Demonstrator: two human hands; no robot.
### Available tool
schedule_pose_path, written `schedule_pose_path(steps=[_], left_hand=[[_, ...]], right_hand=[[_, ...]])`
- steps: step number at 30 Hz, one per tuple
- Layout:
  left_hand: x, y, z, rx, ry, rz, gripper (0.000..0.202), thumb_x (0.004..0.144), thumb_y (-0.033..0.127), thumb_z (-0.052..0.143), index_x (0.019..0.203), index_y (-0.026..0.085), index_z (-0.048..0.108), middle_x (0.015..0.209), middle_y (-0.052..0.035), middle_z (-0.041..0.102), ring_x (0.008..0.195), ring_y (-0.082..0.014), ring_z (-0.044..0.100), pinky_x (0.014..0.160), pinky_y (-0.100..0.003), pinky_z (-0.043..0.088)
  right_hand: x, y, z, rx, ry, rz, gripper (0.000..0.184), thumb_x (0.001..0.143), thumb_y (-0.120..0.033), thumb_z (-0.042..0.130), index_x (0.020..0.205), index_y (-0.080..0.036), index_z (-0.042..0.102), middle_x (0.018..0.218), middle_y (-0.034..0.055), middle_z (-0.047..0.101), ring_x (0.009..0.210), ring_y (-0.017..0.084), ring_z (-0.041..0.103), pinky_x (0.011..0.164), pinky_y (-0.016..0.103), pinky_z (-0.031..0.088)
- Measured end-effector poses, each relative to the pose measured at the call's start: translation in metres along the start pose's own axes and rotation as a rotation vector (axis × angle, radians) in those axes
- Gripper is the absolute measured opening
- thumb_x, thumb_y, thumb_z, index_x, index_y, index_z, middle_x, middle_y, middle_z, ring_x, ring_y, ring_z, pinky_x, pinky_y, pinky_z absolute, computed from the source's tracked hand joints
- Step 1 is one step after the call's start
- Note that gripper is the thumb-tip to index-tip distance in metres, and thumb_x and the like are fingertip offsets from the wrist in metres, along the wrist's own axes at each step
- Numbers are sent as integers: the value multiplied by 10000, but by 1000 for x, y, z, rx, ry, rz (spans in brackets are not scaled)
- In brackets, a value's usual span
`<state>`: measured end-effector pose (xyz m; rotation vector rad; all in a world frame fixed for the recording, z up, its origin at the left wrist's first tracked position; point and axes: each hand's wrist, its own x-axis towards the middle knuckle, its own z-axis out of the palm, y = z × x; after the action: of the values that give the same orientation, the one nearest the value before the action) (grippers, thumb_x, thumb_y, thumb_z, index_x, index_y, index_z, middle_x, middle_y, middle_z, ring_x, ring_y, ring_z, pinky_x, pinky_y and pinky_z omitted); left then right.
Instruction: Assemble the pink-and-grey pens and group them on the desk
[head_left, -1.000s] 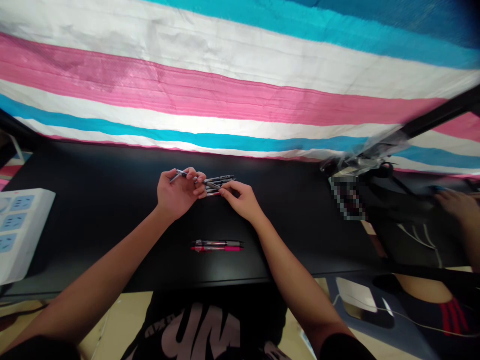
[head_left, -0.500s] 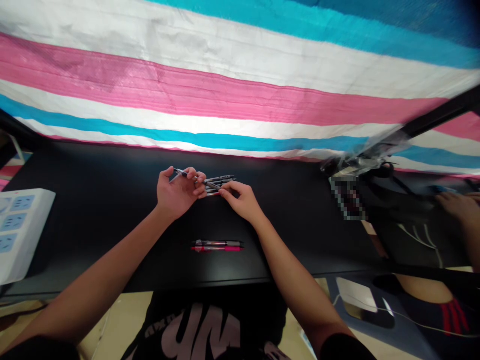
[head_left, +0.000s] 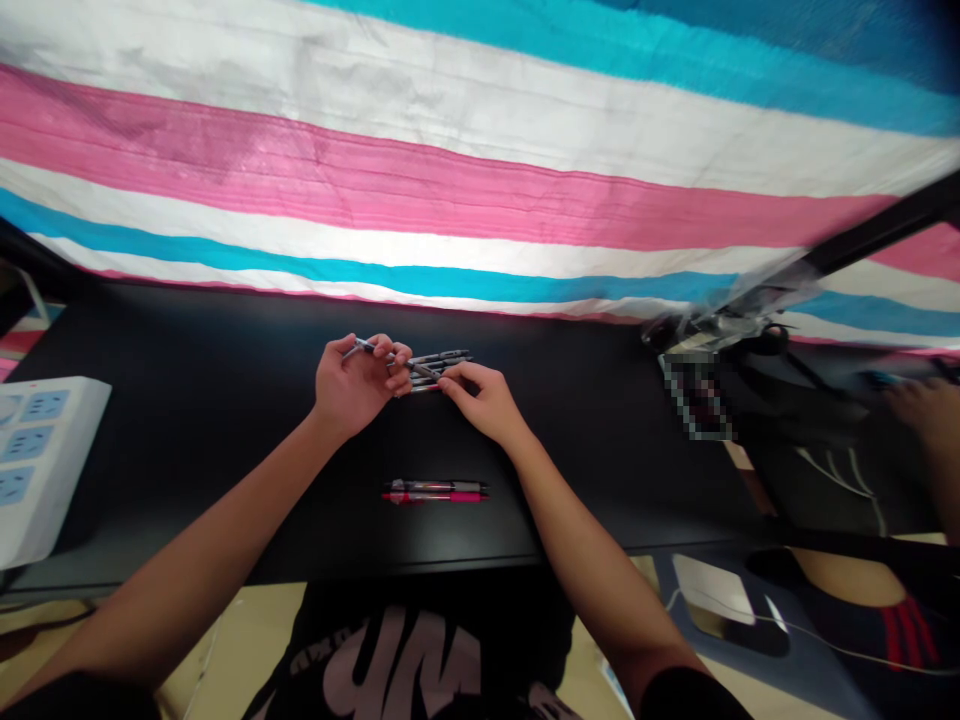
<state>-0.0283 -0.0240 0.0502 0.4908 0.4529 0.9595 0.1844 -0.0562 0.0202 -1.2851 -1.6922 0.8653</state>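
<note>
My left hand (head_left: 352,385) is closed around a thin dark pen (head_left: 367,347), whose tip sticks out past the thumb to the upper left. Right beside it a small pile of pens (head_left: 442,362) lies on the black table (head_left: 187,400). My right hand (head_left: 484,398) rests on the near side of that pile, fingers curled and pinching at one pen. Closer to me, two pens (head_left: 435,490) lie side by side, one dark and one pink.
A white power strip (head_left: 37,455) sits at the table's left edge. A striped pink, white and blue cloth (head_left: 465,180) hangs behind the table. At the right stand a black lamp arm (head_left: 847,245) and another person's hand (head_left: 926,410).
My hands have barely moved; the pen in my left hand has tilted slightly. The other person's hand at the right has shifted further right.
</note>
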Motion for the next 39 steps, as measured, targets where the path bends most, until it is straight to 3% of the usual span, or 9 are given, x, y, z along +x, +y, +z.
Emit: schedule_pose_path(steps=[7,13,24,30,35,39], left_hand=[[0,0,2,-10,12,1,463,945,557,361,698,190,497,768,-61,542,523,-161,484,563,-334,452],[0,0,2,4,14,-1,412,945,481,373,691,183,501,772,-60,540,531,-157,486,561,-324,450],[1,0,3,-3,41,17,446,979,476,344,698,180,524,771,-72,572,514,-159,502,548,-321,454],[1,-1,3,-26,60,10,492,970,569,368,707,186,529,776,-84,596,521,-172,523,549,-334,467],[0,1,4,4,48,14,431,968,484,382,688,184,515,760,-78,589,529,-166,510,549,-323,460],[0,0,5,-14,55,16,463,978,504,359,688,181,522,762,-86,591,524,-172,524,543,-325,464]], right_hand=[[0,-2,0,-19,-10,6,192,902,-351,650,808,-196,714,752,24,696,683,173,591,665,298,462],[0,0,0,-5,2,5,180,896,-342,655,823,-193,725,755,26,704,674,172,593,664,298,458],[0,0,0,-15,-1,17,201,903,-355,645,819,-192,728,747,26,696,671,171,583,660,299,456],[0,-1,0,-23,-13,22,200,904,-354,641,824,-194,729,759,30,704,683,174,594,664,298,461],[0,-1,-1,-18,-2,21,193,901,-349,650,821,-191,727,747,26,694,669,170,585,656,295,452],[0,-2,-1,-19,-7,20,199,903,-353,646,822,-190,727,755,29,701,678,171,590,660,296,456]])
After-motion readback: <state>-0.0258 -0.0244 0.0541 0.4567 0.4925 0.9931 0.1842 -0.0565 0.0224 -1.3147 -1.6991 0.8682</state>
